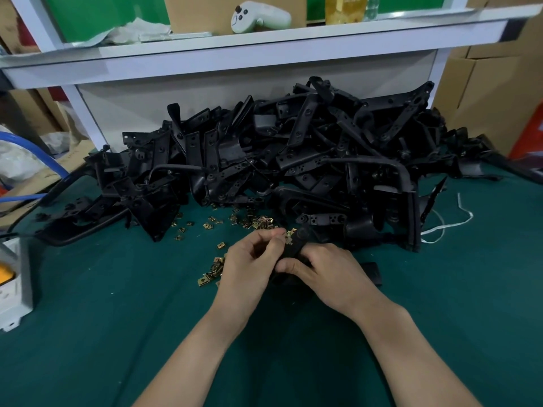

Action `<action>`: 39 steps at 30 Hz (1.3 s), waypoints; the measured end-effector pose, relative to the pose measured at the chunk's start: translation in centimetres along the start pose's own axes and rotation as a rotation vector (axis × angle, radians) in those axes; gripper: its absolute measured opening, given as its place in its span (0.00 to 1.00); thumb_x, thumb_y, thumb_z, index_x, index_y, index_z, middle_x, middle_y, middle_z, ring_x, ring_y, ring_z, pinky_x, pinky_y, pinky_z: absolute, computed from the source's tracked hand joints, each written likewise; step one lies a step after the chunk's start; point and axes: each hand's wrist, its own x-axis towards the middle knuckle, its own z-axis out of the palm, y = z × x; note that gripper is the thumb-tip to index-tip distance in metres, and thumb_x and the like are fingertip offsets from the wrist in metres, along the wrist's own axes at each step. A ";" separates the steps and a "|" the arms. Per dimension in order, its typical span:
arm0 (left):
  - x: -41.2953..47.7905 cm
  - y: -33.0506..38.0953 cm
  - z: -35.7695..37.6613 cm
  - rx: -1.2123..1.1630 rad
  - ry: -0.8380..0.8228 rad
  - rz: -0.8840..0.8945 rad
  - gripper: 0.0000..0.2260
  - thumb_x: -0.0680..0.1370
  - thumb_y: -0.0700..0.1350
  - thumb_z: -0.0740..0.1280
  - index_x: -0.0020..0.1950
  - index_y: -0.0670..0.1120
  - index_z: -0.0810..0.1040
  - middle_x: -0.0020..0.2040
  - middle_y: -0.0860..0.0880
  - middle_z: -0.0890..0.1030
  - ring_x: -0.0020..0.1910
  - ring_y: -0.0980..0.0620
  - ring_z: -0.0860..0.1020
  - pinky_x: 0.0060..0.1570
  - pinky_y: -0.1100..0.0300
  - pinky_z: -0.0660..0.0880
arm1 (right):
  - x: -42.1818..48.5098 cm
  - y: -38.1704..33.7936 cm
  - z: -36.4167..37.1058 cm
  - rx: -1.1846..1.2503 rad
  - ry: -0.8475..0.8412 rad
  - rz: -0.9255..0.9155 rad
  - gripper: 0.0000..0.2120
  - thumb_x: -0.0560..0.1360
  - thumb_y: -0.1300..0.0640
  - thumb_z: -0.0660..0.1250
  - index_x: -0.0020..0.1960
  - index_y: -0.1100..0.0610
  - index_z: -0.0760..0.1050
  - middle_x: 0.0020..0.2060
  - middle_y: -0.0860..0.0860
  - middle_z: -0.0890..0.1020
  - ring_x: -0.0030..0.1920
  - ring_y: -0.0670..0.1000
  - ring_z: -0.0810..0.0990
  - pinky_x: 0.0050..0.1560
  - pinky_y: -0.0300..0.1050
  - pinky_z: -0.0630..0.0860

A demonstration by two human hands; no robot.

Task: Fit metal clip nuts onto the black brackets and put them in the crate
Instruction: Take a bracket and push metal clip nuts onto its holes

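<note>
Both forearms reach forward over the green worktop [117, 304], and the hands meet just in front of the stock. Right hand [326, 271] is wrapped around one black bracket [296, 245], thumb across its near face, holding it off the worktop. Left hand [249, 259] has its fingers curled, the thumb and forefinger pinching a brass-coloured clip nut [289, 237] at the upper end of that bracket. Whether the nut is fully seated on the edge cannot be told, as the fingers cover the joint. Judged from this, the step in hand is the fitting of one nut, and it is not yet finished. Remaining work is large: the pile of brackets [293, 148] lies heaped along the back of the worktop against the white shelf unit [235, 45], and none of the brackets visible in it shows a fitted nut. Loose clip nuts [252, 223] lie scattered between the pile and the hands, with more beside the left hand. No crate is in view, so the count of finished parts cannot be stated.
</note>
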 end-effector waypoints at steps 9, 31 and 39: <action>-0.8 0.2 0.2 0.139 -0.013 0.066 0.06 0.80 0.47 0.69 0.57 0.54 0.80 0.44 0.58 0.85 0.44 0.63 0.82 0.44 0.73 0.74 | -0.1 0.1 -0.4 -0.008 -0.052 -0.001 0.24 0.74 0.28 0.49 0.46 0.46 0.73 0.42 0.41 0.79 0.45 0.48 0.80 0.42 0.47 0.72; -0.6 -0.6 -1.3 0.509 0.017 0.176 0.12 0.79 0.65 0.60 0.55 0.63 0.76 0.49 0.62 0.82 0.53 0.61 0.79 0.51 0.63 0.75 | 0.0 0.3 0.2 -0.013 -0.012 -0.027 0.23 0.77 0.32 0.54 0.55 0.48 0.76 0.48 0.43 0.81 0.49 0.48 0.80 0.44 0.45 0.72; -0.4 -2.6 -6.4 1.261 0.041 0.046 0.33 0.77 0.71 0.51 0.77 0.56 0.65 0.70 0.54 0.67 0.71 0.50 0.64 0.71 0.53 0.59 | 0.9 0.1 1.0 -0.113 0.045 0.034 0.40 0.70 0.25 0.38 0.58 0.50 0.74 0.52 0.45 0.82 0.51 0.47 0.80 0.51 0.49 0.76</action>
